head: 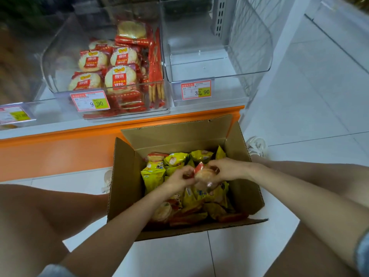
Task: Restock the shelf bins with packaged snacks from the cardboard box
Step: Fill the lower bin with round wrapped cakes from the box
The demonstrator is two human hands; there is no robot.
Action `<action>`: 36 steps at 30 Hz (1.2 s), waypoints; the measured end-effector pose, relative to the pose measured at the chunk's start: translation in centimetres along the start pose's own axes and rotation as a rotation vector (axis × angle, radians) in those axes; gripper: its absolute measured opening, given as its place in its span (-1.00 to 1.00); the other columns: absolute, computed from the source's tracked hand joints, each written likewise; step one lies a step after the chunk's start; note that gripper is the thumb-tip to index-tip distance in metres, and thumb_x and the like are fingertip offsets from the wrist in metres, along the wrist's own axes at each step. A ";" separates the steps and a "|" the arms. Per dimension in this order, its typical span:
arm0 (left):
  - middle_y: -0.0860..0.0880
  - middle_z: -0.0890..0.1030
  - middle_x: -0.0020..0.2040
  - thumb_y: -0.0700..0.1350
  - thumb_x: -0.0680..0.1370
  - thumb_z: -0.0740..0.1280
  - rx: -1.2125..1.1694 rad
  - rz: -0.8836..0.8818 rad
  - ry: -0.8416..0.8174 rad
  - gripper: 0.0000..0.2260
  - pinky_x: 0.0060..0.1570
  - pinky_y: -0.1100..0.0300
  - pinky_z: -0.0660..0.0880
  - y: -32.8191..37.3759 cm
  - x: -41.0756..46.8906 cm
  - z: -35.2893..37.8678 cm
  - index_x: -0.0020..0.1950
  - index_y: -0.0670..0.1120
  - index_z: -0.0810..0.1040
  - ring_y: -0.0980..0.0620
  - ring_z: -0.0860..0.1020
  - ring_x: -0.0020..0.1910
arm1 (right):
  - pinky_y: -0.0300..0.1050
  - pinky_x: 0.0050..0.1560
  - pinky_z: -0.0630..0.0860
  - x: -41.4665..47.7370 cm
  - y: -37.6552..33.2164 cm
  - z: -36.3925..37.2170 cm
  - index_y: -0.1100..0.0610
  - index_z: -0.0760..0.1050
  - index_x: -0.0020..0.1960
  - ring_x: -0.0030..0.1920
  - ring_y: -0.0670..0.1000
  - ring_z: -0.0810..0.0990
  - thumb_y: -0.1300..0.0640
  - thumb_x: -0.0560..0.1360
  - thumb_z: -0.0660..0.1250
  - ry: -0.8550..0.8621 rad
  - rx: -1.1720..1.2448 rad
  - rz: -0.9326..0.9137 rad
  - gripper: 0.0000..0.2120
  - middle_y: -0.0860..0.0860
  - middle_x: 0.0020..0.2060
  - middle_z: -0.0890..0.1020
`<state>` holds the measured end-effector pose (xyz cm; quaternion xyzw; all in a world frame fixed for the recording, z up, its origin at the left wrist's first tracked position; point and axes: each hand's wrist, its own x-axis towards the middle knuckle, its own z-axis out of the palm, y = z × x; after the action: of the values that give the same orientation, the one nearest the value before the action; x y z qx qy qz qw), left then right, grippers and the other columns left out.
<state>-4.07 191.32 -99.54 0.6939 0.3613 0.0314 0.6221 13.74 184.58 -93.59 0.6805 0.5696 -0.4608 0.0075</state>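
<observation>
Snack packets (pixel 153 172) fill one open cardboard box (pixel 127 176) on the floor (pixel 309 116) — yellow ones and red ones heaped together, too overlapped to count. Both forearms reach down into the box and meet over its middle. The left hand (pixel 182 176) curls its fingers round the left edge of a single red-trimmed cracker packet (pixel 200 176), and the right hand (pixel 227 170) grips the packet's right side, thumb across the front. The packet sits just above the heap.

Two clear bins stand side by side on the shelf (pixel 60 132) behind the box. The left bin (pixel 60 56) holds red cracker packets; at least six show their round faces on top, with more stacked on edge along its right wall and lower down. The right bin (pixel 249 56) stands touching it. Three price tags show — one (pixel 89 100) on the left bin's front, one (pixel 196 89) on the right bin's, and a blurred third (pixel 15 114) at the far left.

The box's rear flap stands upright against the orange shelf front, between the hands and the bins. Two white shoes (pixel 257 145) flank the box, and bare knees rise on either side.
</observation>
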 end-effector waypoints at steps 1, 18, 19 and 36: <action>-0.01 0.48 -0.22 -0.36 0.50 0.31 -0.088 -0.013 0.001 -0.84 -0.24 0.39 0.50 0.5 -0.1 -0.4 -0.11 -0.11 0.45 0.22 0.51 -0.25 | -0.17 -0.06 0.42 0.1 0.0 0.0 0.09 0.46 0.15 0.00 -0.02 0.51 -0.03 0.39 0.47 0.019 0.025 0.005 -0.59 -0.04 -0.03 0.53; -0.25 0.55 0.10 0.08 0.53 0.29 0.859 -0.297 -0.341 -0.63 -0.03 0.03 0.45 -6.6 0.4 3.9 0.09 -0.22 0.48 -0.20 0.52 0.07 | -0.23 -0.05 0.30 0.6 1.2 -1.0 0.17 0.48 0.21 0.20 0.06 0.50 0.08 0.47 0.40 0.218 -0.022 0.041 -0.65 0.05 0.34 0.46; -0.26 0.56 0.08 0.06 0.55 0.26 0.863 -0.290 -0.292 -0.64 -0.05 0.03 0.46 -6.6 0.6 3.9 0.07 -0.24 0.50 -0.20 0.53 0.05 | -0.23 -0.05 0.31 0.6 1.3 -1.1 0.16 0.47 0.21 0.19 0.07 0.51 0.09 0.47 0.40 0.222 -0.019 0.042 -0.66 0.06 0.32 0.48; 0.01 0.29 0.25 -0.16 0.37 0.50 0.270 0.145 0.214 -0.78 0.36 0.18 0.22 3.9 -1.0 -3.3 -0.05 -0.06 0.54 0.07 0.25 0.32 | -0.14 0.14 0.47 0.5 -0.2 -2.4 0.11 0.47 0.24 0.17 0.02 0.52 0.27 0.49 0.35 0.228 0.318 -0.018 -0.67 0.05 0.15 0.57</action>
<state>-4.61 193.65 -94.97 0.7881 0.3752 0.1011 0.4774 14.99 186.31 -92.43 0.7158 0.4930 -0.4648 -0.1689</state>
